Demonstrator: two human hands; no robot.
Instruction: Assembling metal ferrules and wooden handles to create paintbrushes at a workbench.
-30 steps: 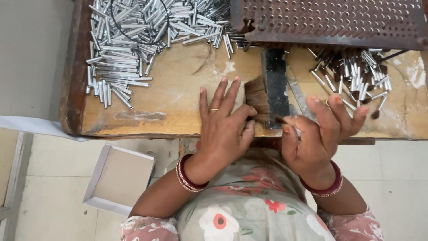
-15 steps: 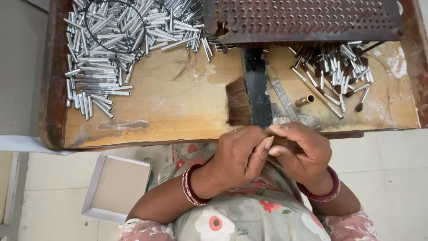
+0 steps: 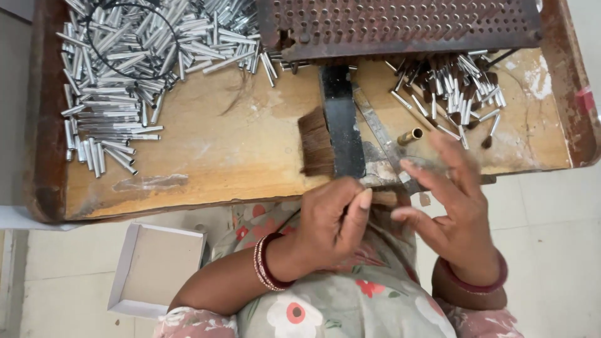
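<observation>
Left hand (image 3: 335,216): closed, pinching a small tuft of brown bristle (image 3: 383,198) at the near edge of the bench (image 3: 206,156). Right hand (image 3: 454,209): fingers spread wide, empty, just beside the tuft, over the same edge. Ahead of both: bristle bundle (image 3: 315,143) against a dark bar (image 3: 342,122); bare wood lies ahead-left before the metal tubes (image 3: 113,81).

Left hand (image 3: 332,219) curled into a loose fist, thumb laid along the bent fingers, wrist ringed with red and pale bangles, forearm angling down to the left. Right hand (image 3: 447,209) just beside it, spread open, fingers apart and raised, wrist wearing a dark red bangle.
</observation>
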